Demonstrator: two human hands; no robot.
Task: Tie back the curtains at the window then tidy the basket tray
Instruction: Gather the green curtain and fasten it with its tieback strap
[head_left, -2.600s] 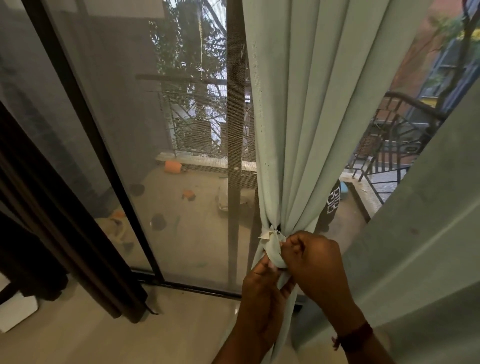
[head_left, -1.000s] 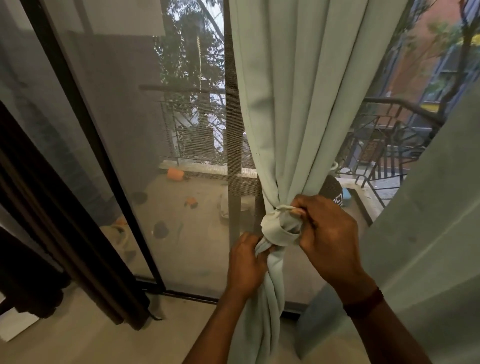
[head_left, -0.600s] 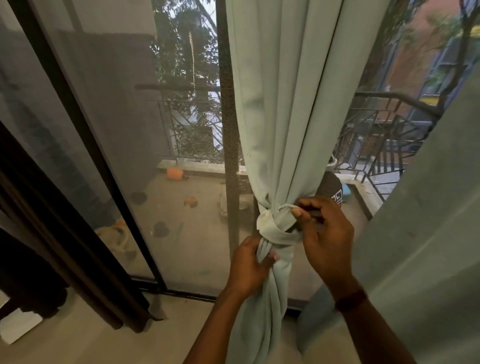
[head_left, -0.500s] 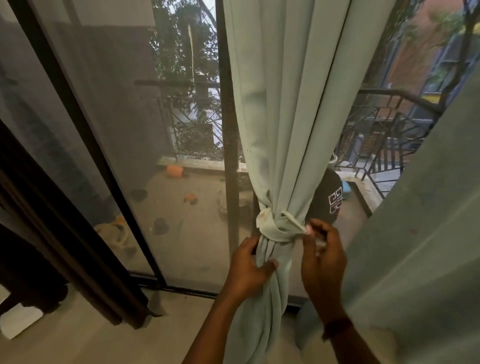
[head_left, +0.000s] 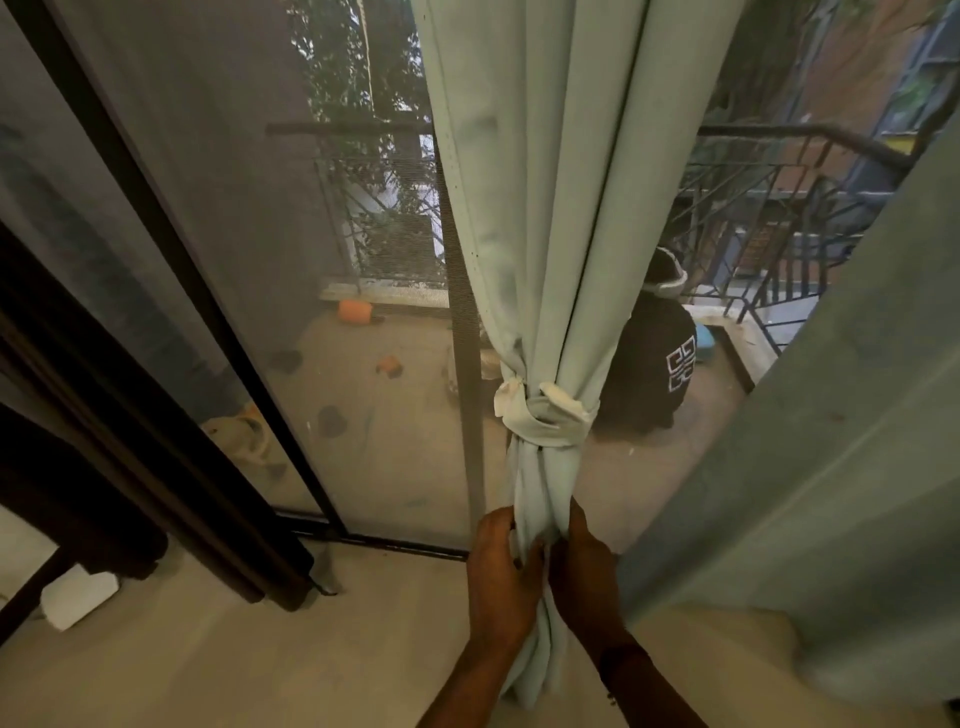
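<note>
Both hands hold the curtain (head_left: 550, 208) low in the middle of the frame, just under the tie (head_left: 543, 415). The left hand (head_left: 501, 582) and the right hand (head_left: 584, 577) sit side by side, with fingers wrapped round the cloth. To do this well, I think they should pull down gently and smooth the folds, so the tie does not slip. The curtain is pale green and soft. It hangs in long folds from the top of the frame and is pinched in at the tie. The basket tray is not in sight.

head-worn view, facing down, close to curtain (head_left: 550, 208)
</note>
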